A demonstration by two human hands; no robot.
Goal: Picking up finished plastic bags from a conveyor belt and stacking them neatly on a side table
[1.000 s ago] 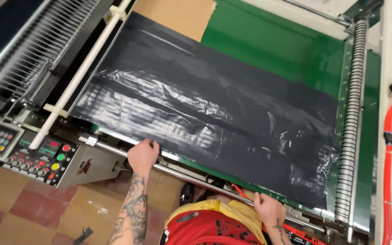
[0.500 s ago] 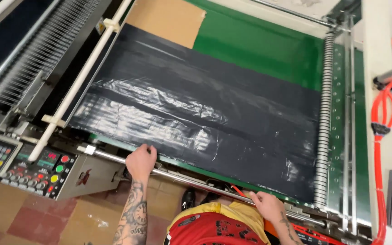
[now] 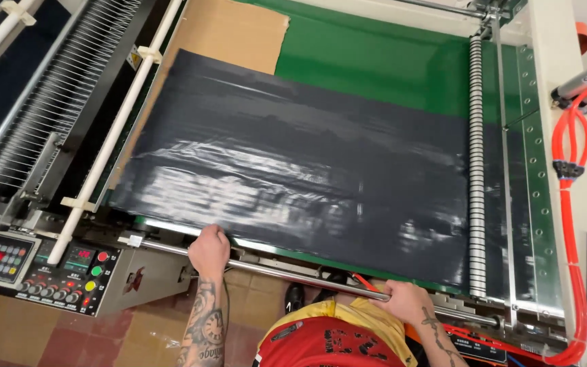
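Looking down from the head camera, I see both hands set on the long silver metal rail [image 3: 273, 270] that runs along the near edge of the machine. My left hand [image 3: 209, 250] curls over the rail, fingers [image 3: 205, 236] wrapped forward around it, so it is closed on the bar. My right hand [image 3: 405, 302] lies further along the same rail, fingers [image 3: 383, 297] folded against it; I cannot tell whether they fully enclose it or only press on it.

Just beyond the fingers of both hands lies the wide black glossy plastic sheet [image 3: 307, 177], spread flat over the green conveyor belt [image 3: 382, 64]. Its near edge runs just past the rail, close to the left fingers and a little further from the right ones. Beyond the sheet's far left corner, a flat piece of brown cardboard [image 3: 232, 30] lies on the belt, partly under the sheet.

Out past the right fingers, a striped black-and-white roller [image 3: 476, 156] crosses the sheet. Further that way, coiled orange-red hoses [image 3: 568, 163] hang along the machine's side.

Beside the left fingers, on the outer side, a white bar [image 3: 113, 139] slants away, and nearer me sits a dark control panel with coloured round buttons [image 3: 69, 275]. Below the rail I see my yellow and red shirt [image 3: 327, 340] and the brown tiled floor [image 3: 42, 336].
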